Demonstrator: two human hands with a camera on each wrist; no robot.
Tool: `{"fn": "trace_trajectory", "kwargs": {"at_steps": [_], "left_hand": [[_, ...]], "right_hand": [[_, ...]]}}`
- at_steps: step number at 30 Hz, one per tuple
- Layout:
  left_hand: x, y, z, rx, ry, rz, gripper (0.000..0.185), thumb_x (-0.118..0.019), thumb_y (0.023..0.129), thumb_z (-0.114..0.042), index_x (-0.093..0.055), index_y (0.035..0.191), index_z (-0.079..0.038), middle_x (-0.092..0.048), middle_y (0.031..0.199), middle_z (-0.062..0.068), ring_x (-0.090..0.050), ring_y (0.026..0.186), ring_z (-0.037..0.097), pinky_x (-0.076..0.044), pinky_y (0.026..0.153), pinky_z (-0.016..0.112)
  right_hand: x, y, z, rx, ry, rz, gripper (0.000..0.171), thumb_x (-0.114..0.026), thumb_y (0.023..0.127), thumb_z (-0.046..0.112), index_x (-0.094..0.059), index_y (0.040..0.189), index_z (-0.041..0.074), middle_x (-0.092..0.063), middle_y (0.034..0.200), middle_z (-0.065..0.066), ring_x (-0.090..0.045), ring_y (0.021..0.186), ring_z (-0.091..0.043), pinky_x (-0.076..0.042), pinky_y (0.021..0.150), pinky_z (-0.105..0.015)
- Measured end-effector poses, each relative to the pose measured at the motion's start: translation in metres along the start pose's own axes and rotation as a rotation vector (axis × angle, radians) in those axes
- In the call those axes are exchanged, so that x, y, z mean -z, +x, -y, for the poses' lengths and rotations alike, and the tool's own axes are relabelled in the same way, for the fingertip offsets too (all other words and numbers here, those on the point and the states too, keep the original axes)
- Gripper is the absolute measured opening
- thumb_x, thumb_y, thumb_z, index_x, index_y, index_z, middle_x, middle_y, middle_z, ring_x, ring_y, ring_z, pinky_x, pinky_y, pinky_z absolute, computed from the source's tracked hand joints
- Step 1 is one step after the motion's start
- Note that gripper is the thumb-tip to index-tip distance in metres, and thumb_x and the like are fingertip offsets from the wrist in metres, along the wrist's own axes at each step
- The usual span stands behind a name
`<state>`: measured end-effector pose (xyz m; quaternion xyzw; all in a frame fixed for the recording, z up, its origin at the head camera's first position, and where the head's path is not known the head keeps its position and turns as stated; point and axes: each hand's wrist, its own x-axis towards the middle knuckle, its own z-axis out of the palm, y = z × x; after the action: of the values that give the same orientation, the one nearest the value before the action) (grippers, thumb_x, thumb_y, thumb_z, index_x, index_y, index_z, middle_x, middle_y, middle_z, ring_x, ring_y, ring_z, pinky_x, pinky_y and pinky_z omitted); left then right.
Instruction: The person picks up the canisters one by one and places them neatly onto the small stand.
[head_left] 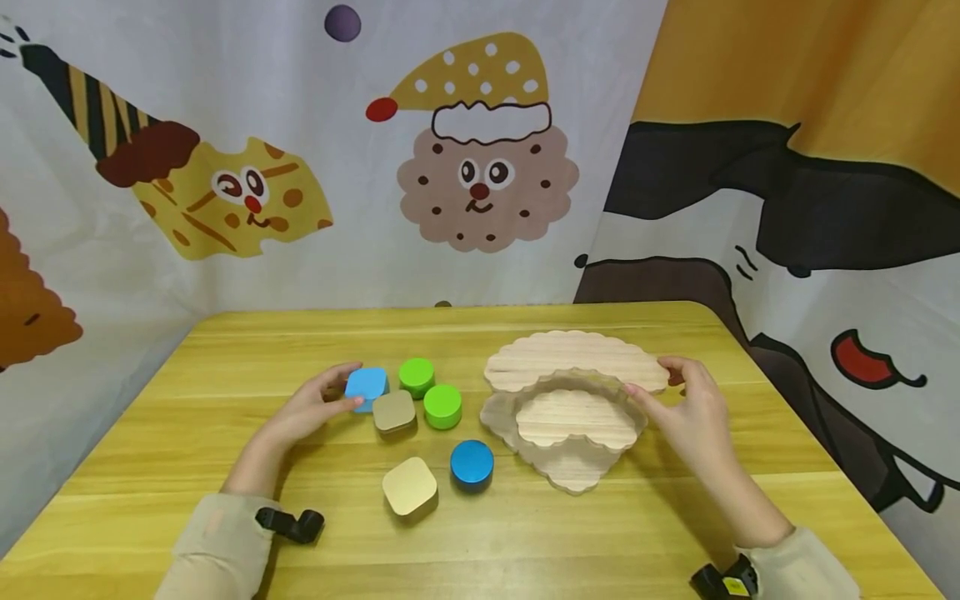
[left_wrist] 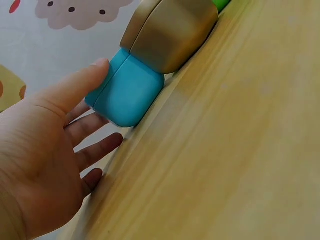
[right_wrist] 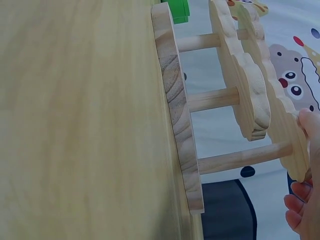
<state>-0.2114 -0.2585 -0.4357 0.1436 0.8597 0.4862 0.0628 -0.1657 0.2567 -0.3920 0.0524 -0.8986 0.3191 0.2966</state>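
Note:
A light-blue rounded-square lidded box (head_left: 367,389) stands at the left of the group. My left hand (head_left: 311,407) pinches it, thumb on the near side and forefinger on the far side. In the left wrist view a gold-brown box (left_wrist: 172,35) touches the light-blue box (left_wrist: 130,92). To the right is a tiered wooden stand (head_left: 577,358) with scalloped shelves. My right hand (head_left: 693,412) grips the right end of its highest shelf. The right wrist view shows its base board (right_wrist: 177,110), wooden pegs (right_wrist: 215,100) and the highest shelf (right_wrist: 285,125) beside the fingers.
Two green round boxes (head_left: 442,407) stand between the gold-brown box and the stand. Nearer the front are a dark-blue round box (head_left: 472,465) and a pale-yellow rounded-square box (head_left: 409,486). All rest on a wooden table (head_left: 562,550) before a printed curtain (head_left: 300,100).

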Motion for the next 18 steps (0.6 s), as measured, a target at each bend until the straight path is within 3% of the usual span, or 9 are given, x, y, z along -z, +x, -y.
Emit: {"fn": "trace_trajectory", "kwargs": {"at_steps": [5, 10, 18], "left_hand": [[0.0, -0.002, -0.006, 0.017, 0.009, -0.025, 0.064, -0.065, 0.093, -0.023, -0.036, 0.145, -0.001, -0.051, 0.127, 0.024, -0.05, 0.11, 0.038, -0.044, 0.081, 0.046], [-0.001, -0.005, -0.014, 0.041, -0.014, -0.051, 0.062, -0.066, 0.093, -0.018, -0.037, 0.143, 0.003, -0.05, 0.125, 0.028, -0.051, 0.108, 0.042, -0.045, 0.078, 0.044], [0.0, -0.001, -0.006, 0.019, -0.009, -0.081, 0.064, -0.068, 0.091, -0.024, -0.039, 0.144, -0.003, -0.052, 0.125, 0.023, -0.052, 0.107, 0.036, -0.045, 0.078, 0.042]], "right_hand": [[-0.001, 0.0, 0.0, 0.004, 0.007, 0.0, 0.059, -0.085, 0.072, 0.021, -0.057, 0.117, -0.006, -0.055, 0.096, -0.015, -0.048, 0.087, -0.025, -0.035, 0.073, -0.036], [0.0, 0.001, 0.001, 0.006, 0.017, 0.004, 0.059, -0.085, 0.073, 0.021, -0.057, 0.117, -0.006, -0.056, 0.098, -0.016, -0.048, 0.088, -0.026, -0.034, 0.073, -0.035], [0.0, 0.0, 0.0, 0.003, 0.007, 0.005, 0.059, -0.085, 0.073, 0.021, -0.057, 0.118, -0.006, -0.056, 0.096, -0.015, -0.048, 0.087, -0.026, -0.033, 0.071, -0.031]]}}
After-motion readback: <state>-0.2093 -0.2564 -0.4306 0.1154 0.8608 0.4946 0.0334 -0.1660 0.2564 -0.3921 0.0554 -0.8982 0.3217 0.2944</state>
